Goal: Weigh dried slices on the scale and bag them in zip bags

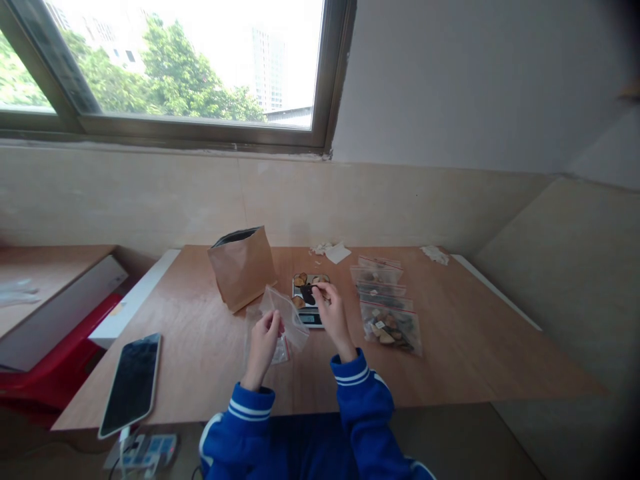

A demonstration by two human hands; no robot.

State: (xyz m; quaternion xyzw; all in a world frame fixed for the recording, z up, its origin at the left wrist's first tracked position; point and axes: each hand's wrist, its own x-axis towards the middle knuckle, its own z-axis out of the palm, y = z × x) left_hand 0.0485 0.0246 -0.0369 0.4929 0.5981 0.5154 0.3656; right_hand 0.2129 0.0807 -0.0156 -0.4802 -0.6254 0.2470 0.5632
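My left hand (265, 340) pinches a clear zip bag (287, 313) by its edge, and the bag hangs limp to the right of the fingers. Under it lie more clear bags (281, 353) on the table. My right hand (331, 313) is closed on a thin dark piece (309, 294), its kind unclear, over a small digital scale (311, 320). On the scale's plate rest several brown dried slices (299, 302), partly covered by the dark piece and the hand. The lit display faces me; its digits are too small to read.
An open brown paper bag (243, 270) stands left of the scale. Filled zip bags (390, 327) lie in a row at right. White scraps (337, 252) are at the back. A tablet (133, 380) with a cable lies at the front left edge, above a power strip (150, 450).
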